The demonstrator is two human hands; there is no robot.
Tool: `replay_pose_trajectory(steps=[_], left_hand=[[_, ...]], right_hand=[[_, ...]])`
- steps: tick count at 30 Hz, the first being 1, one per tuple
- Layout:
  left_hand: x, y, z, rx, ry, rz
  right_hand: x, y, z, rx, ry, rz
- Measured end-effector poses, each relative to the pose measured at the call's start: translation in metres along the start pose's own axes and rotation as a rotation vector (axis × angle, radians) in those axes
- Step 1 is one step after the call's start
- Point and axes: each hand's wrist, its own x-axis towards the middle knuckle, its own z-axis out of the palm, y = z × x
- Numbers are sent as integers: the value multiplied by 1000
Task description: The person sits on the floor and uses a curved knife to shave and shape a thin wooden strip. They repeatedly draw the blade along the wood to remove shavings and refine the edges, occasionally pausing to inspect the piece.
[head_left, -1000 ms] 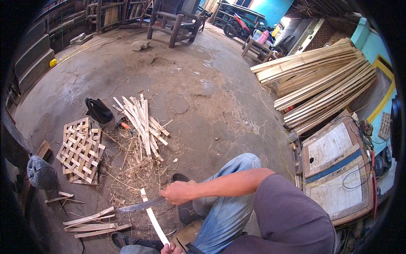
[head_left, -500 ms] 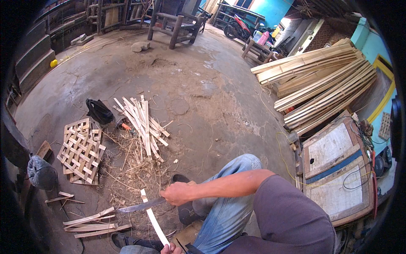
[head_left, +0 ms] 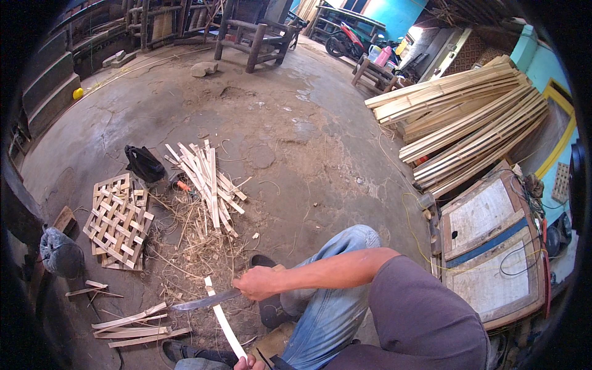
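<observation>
My right hand [head_left: 257, 282] is closed round the handle of a long-bladed knife [head_left: 203, 303]. Its blade points left and crosses over a pale bamboo strip [head_left: 224, 325] near the strip's upper end. At the bottom edge my left hand [head_left: 248, 362], only partly in view, pinches the lower end of that strip. Several short bamboo strips [head_left: 139, 332] lie on the ground left of the blade tip. Beyond the knife, a heap of cut strips [head_left: 206, 185] rests among thin shavings [head_left: 203, 250]. A woven bamboo panel [head_left: 118, 222] lies to the left.
A black bag [head_left: 144, 163] stands by the heap, and a grey wrapped bundle [head_left: 61, 251] sits at the far left. Split bamboo lengths [head_left: 475, 123] are stacked at the right, above a worn wooden panel [head_left: 493, 246]. A log-framed bench [head_left: 256, 40] and a motorcycle [head_left: 346, 42] stand far back.
</observation>
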Motion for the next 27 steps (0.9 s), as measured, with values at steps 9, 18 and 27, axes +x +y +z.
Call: replay_pose_trajectory(steps=[9, 18, 27], left_hand=[[-2, 1, 4, 31, 8, 16], [-3, 2, 1, 24, 5, 6], [-1, -3, -1, -10, -12, 2]], right_hand=[[0, 0, 1, -1, 10, -9], [3, 1, 5, -24, -1, 1], [0, 2, 1, -1, -30, 12]])
